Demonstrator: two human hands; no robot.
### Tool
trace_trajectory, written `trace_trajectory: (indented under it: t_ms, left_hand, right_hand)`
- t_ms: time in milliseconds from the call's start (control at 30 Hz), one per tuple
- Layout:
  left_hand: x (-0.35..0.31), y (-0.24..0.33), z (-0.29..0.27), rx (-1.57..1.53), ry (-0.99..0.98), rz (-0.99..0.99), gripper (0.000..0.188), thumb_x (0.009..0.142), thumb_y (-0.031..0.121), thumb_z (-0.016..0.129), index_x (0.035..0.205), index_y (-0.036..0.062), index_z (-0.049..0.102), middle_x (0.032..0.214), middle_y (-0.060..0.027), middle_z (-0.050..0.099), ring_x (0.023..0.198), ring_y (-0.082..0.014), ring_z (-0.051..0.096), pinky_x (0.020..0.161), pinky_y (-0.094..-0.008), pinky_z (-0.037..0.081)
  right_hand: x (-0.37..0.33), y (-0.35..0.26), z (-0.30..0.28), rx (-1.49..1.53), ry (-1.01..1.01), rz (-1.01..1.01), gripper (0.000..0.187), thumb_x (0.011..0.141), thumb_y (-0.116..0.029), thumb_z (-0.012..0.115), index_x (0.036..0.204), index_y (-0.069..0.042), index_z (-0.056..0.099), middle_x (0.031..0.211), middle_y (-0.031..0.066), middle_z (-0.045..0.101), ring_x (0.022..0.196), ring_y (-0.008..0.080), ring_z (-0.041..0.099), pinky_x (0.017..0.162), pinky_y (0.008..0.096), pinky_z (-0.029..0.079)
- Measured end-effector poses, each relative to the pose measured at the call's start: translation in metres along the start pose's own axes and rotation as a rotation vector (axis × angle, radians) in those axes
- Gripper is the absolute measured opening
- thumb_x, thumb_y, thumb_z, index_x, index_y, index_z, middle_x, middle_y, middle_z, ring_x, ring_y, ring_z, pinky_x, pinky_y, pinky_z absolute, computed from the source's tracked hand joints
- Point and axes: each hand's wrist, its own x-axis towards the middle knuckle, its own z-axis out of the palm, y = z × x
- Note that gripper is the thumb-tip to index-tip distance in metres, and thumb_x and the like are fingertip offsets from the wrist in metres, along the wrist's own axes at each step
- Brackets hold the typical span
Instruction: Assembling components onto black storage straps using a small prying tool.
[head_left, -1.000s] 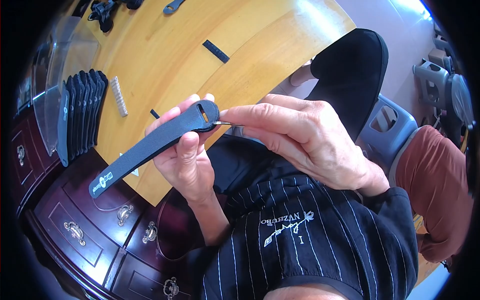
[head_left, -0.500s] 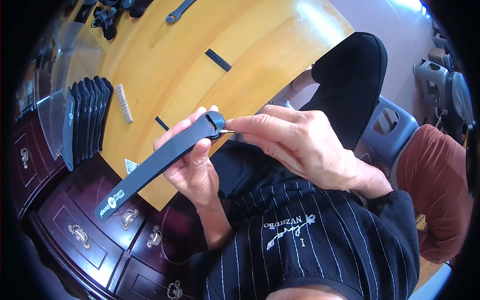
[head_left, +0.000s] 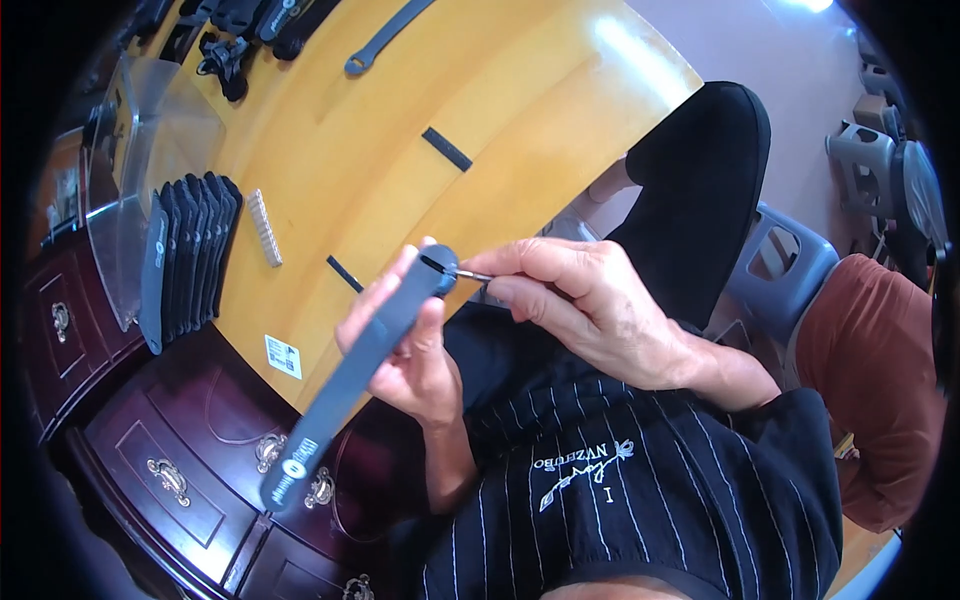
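Over the wooden table's near edge, the left hand's fingers grip a dark slotted fabric strap, while the right hand's thumb and forefinger pinch a slim metal tool at its rounded end

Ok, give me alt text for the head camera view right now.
A person's left hand holds a dark grey strap near its slotted, rounded end, where the right hand holds a thin metal tool. Beyond is a yellow wooden table with small black strips and, at left, a row of similar straps.
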Motion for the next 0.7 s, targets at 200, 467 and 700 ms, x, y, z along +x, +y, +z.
trace_trajectory:
  t_ms: [200, 467, 700]
  left_hand:
    - [-0.006, -0.003, 0.003, 0.096, -0.036, 0.096, 0.033, 0.089, 0.002, 0.063, 0.115, -0.0042, 0.044, 0.112, -0.0293, 0.059, 0.105, -0.0375, 0.062, 0.092, -0.0454, 0.052]
    - [0.002, 0.01, -0.006, -0.004, -0.003, -0.144, 0.033, 0.086, 0.002, 0.067, 0.114, -0.0037, 0.049, 0.111, -0.0242, 0.06, 0.103, -0.0322, 0.063, 0.089, -0.0379, 0.053]
    - [0.01, 0.012, -0.022, -0.172, -0.105, -0.344, 0.035, 0.087, 0.013, 0.067, 0.113, -0.001, 0.049, 0.113, -0.0199, 0.058, 0.106, -0.0281, 0.061, 0.085, -0.0395, 0.058]
  right_hand:
    - [0.006, 0.003, 0.002, -0.234, 0.037, -0.119, 0.017, 0.093, -0.018, 0.058, 0.101, -0.003, 0.059, 0.079, 0.0131, 0.065, 0.068, 0.026, 0.066, 0.056, 0.0328, 0.051]
    - [0.018, -0.003, -0.007, -0.435, 0.049, -0.253, 0.024, 0.093, -0.023, 0.058, 0.113, -0.009, 0.058, 0.086, 0.0094, 0.066, 0.067, 0.0232, 0.067, 0.052, 0.0324, 0.051]
    - [0.029, -0.007, -0.023, -0.474, -0.166, -0.338, 0.032, 0.092, -0.021, 0.059, 0.124, -0.015, 0.059, 0.076, 0.0066, 0.06, 0.064, 0.025, 0.064, 0.053, 0.0334, 0.052]
